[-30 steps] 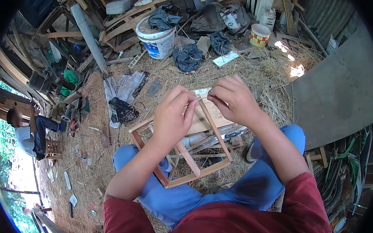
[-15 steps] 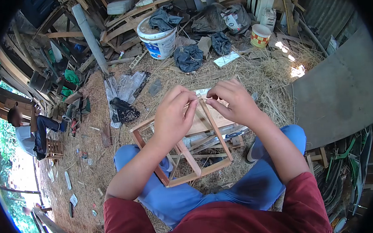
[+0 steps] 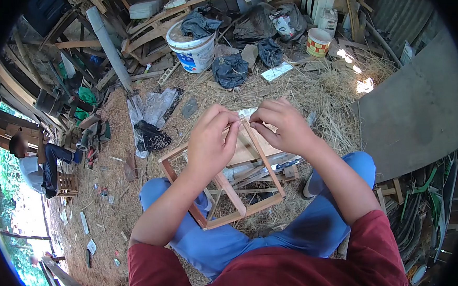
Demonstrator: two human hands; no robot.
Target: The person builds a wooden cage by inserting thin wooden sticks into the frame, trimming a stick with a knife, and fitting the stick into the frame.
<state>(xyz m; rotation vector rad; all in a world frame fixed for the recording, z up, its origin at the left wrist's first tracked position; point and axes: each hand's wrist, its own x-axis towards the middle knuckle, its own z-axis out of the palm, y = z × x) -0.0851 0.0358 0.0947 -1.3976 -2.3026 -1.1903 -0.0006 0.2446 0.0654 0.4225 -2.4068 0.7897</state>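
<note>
Straw-strewn floor [image 3: 336, 89]; bucket [image 3: 193, 55] and bag [image 3: 230, 71] beyond frame [image 3: 259, 208]; left hand [image 3: 210, 139], right hand [image 3: 283, 125] near its far corner; each grip narrow, contents unclear.

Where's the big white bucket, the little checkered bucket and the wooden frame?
White bucket [image 3: 196, 56]: head view, on its outer wall.
Checkered bucket [image 3: 318, 45]: head view, on its side.
Wooden frame [image 3: 233, 195]: head view, on its middle slat.

White bucket [image 3: 191, 57]: stood upright at the far side, a black bag [image 3: 199, 25] over its rim.
Checkered tub [image 3: 318, 43]: stood farther right.
Person [image 3: 32, 166]: sat at the left.
Grey sheet [image 3: 411, 119]: covered the right side.
</note>
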